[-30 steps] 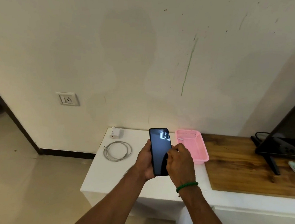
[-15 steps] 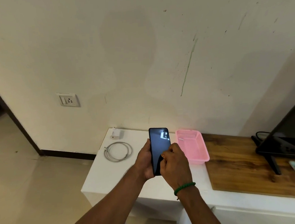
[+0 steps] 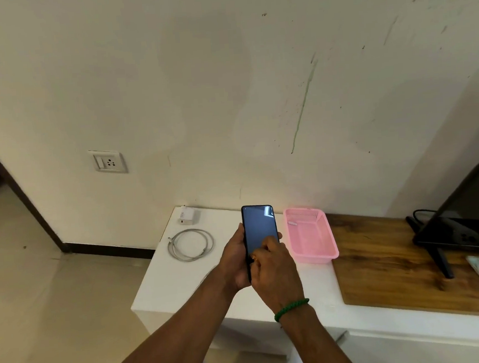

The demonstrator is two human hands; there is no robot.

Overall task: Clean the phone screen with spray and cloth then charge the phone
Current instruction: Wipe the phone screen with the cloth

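Views: one only, a wide-angle camera worn on the person's head.
Position: above the near edge of the white counter [image 3: 160,287], forearms entering from the bottom edge.
Facing: forward and down, toward the far wall [image 3: 226,96].
Nearness: close to the left hand [image 3: 235,264], right hand [image 3: 273,267] and phone [image 3: 259,228] at centre.
Span: floor [image 3: 40,283] at left — dark screen [image 3: 478,205] at right.

— Where was there room on the white table [image 3: 166,284]?
— In front of the coiled cable [image 3: 191,244], and between it and the pink basket [image 3: 311,234]
— What was in the way?
— The charger [image 3: 188,217] sat by the wall behind the cable. The way up to the wall socket [image 3: 108,162] was open
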